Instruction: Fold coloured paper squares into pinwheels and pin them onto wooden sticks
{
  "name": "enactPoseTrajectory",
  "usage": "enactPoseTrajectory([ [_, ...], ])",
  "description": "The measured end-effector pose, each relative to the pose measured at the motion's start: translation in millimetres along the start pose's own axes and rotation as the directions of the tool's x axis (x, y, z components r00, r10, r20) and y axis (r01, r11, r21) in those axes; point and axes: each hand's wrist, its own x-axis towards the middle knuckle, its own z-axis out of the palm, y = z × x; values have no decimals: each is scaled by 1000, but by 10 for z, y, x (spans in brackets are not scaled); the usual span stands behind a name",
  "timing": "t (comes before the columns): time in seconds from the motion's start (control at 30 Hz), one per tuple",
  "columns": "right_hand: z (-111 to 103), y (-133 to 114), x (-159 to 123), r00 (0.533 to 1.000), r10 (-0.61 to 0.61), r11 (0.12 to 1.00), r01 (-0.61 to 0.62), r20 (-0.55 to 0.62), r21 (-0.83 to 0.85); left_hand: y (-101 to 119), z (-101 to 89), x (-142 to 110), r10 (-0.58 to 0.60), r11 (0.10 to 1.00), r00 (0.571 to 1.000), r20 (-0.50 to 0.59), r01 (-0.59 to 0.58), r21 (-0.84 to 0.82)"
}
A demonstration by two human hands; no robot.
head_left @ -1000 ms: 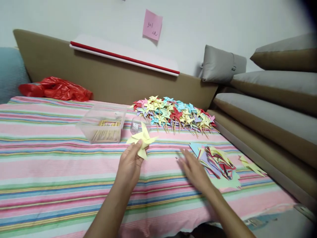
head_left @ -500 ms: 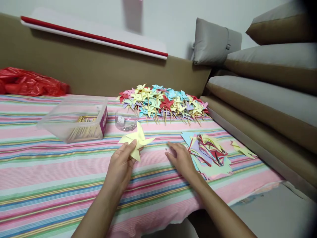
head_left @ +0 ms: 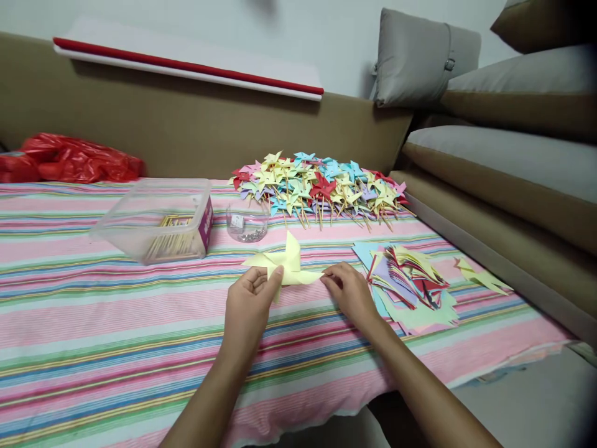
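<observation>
My left hand (head_left: pixel 254 298) is closed on a pale yellow paper pinwheel (head_left: pixel 291 261), thumb on its front. One blade points up and another reaches right. My right hand (head_left: pixel 349 292) has thumb and forefinger pinched together at the tip of the right-hand blade. Whatever lies in that pinch is too small to make out. Beyond the pinwheel stands a clear round tub (head_left: pixel 247 225) with small metal pieces in it. To the right of my right hand lies a stack of coloured paper cut-outs (head_left: pixel 410 283).
A clear plastic box (head_left: pixel 205 218) of thin wooden sticks (head_left: pixel 172 236) stands left. Finished pinwheels (head_left: pixel 321 186) are heaped at the back. Yellow paper (head_left: pixel 480 277) lies right, near stacked cushions (head_left: pixel 504 155). A red plastic bag (head_left: pixel 84 158) lies back left on the striped cloth (head_left: pixel 116 311).
My right fingers have closed and come up beside the pinwheel's blade. The small shiny piece by them on the cloth no longer shows. The pinwheel has turned and tilted in my left hand.
</observation>
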Motion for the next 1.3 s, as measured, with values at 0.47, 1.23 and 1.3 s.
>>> enactPoseTrajectory([
  [0.47,-88,-815,-329,998,-39,927,51,-40,372,-24,79,-170,193,883,976,97,-216,417],
  [1.23,-188,-744,-288,998,-63,946,53,21,321,-30,108,-230,260,872,947,189,-314,375],
  [1.3,-214,-731,-280,997,-42,940,15,71,342,-28,111,-233,280,854,937,209,-342,391],
])
